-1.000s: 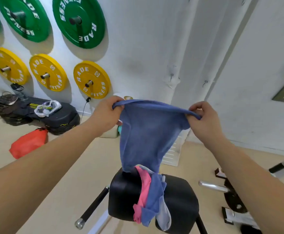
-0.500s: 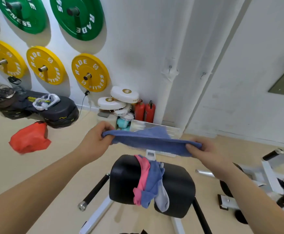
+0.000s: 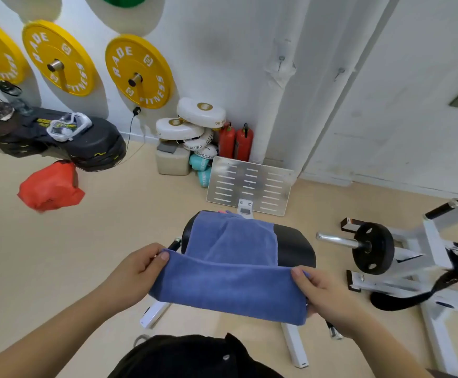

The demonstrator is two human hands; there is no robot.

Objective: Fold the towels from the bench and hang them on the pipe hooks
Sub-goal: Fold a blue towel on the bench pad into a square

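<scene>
A blue towel lies spread over the black padded bench, its far part draped on the pad and its near edge lifted and folded toward me. My left hand pinches the towel's near left corner. My right hand grips the near right corner. A sliver of pink towel peeks out past the blue towel's far edge. On the white wall pipes, two small hooks stick out, one on each pipe.
Yellow weight plates hang on the wall at left. Red extinguishers, white pads and a metal footplate stand by the pipes. A red bag lies on the floor at left. A white machine frame with a black plate stands at right.
The towel came down from chest height onto the bench, covering the pile there. Both hands moved down and toward me, still holding its corners. My view tilted downward.
</scene>
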